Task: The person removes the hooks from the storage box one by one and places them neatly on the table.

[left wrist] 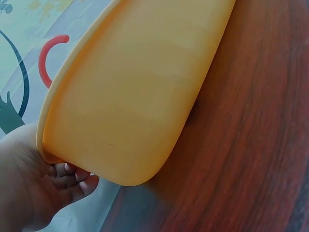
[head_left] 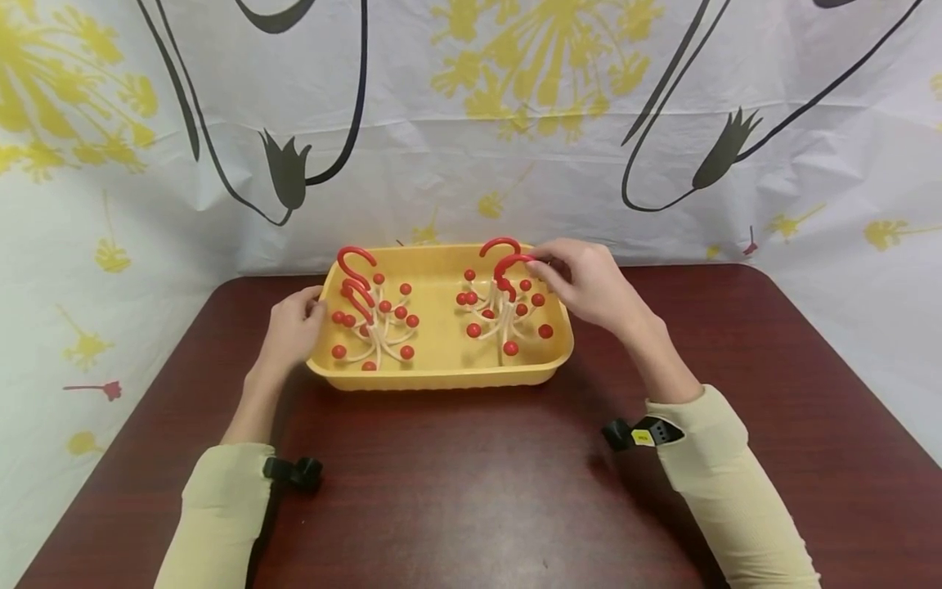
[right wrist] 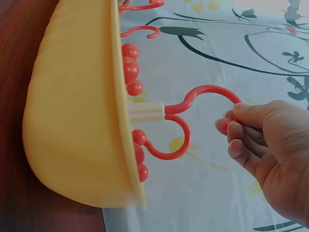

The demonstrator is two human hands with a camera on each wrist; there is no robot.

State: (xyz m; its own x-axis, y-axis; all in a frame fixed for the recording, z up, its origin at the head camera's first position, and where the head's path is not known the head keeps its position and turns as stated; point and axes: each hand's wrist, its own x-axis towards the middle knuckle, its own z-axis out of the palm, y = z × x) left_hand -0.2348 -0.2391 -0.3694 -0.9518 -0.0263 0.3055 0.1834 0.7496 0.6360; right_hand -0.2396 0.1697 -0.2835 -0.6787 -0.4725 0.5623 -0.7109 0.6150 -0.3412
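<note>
A yellow plastic tray (head_left: 437,327) holds cream, branching hangers with red ball tips and red hooks on top. One cluster, with a cream hanger (head_left: 377,334), sits at the left end; another, with a cream hanger (head_left: 508,315), is at the right. My left hand (head_left: 293,331) grips the tray's left rim, fingers curled behind its corner in the left wrist view. At the right end, my right hand (head_left: 589,282) pinches the tip of a red hook (right wrist: 210,89) between thumb and fingers. Just beside that hook, a second red hook (right wrist: 187,140) stands free.
The tray rests on a dark red-brown wooden table (head_left: 456,483), near its back edge. Behind hangs a white sheet (head_left: 441,164) with yellow and grey flower prints. Both sleeves carry small black wrist devices, the right one (head_left: 643,433) with a yellow label.
</note>
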